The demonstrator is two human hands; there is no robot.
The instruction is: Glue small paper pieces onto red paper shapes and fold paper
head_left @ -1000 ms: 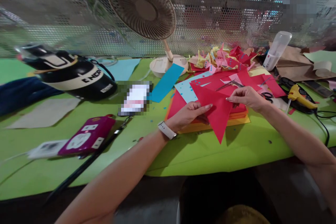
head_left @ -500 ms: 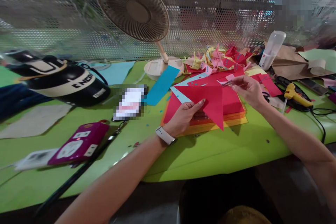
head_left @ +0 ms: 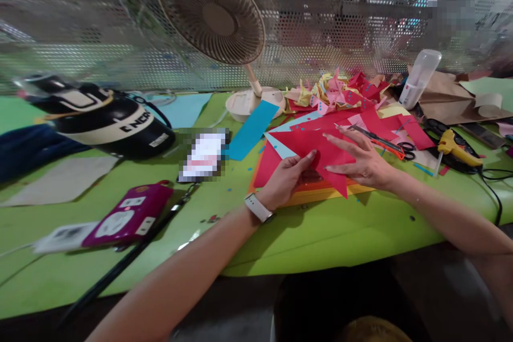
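A red folded paper (head_left: pixel 298 141) with pointed corners is pinched between the thumb and fingers of my left hand (head_left: pixel 290 173). My right hand (head_left: pixel 363 163) is open, fingers spread over the paper's right side; whether the fingertips touch it I cannot tell. Below lies a stack of red, orange and yellow sheets (head_left: pixel 264 171), with a light blue sheet (head_left: pixel 280 145) showing at its left. Just beyond my right hand are an orange-and-grey cutter-like tool (head_left: pixel 385 142) and dark-handled scissors (head_left: pixel 407 150).
A heap of folded pink, red and yellow paper pieces (head_left: pixel 336 91) lies behind the stack. On the right are a yellow glue gun (head_left: pixel 457 149) and a clear bottle (head_left: pixel 420 79). A fan (head_left: pixel 218 18), phone (head_left: pixel 203 155), purple power bank (head_left: pixel 128 214) and black bottle (head_left: pixel 116 123) occupy the left.
My right hand has gone from a pinch near the paper's upper right to spread fingers over its right side. The scissors and cutter-like tool now show more fully.
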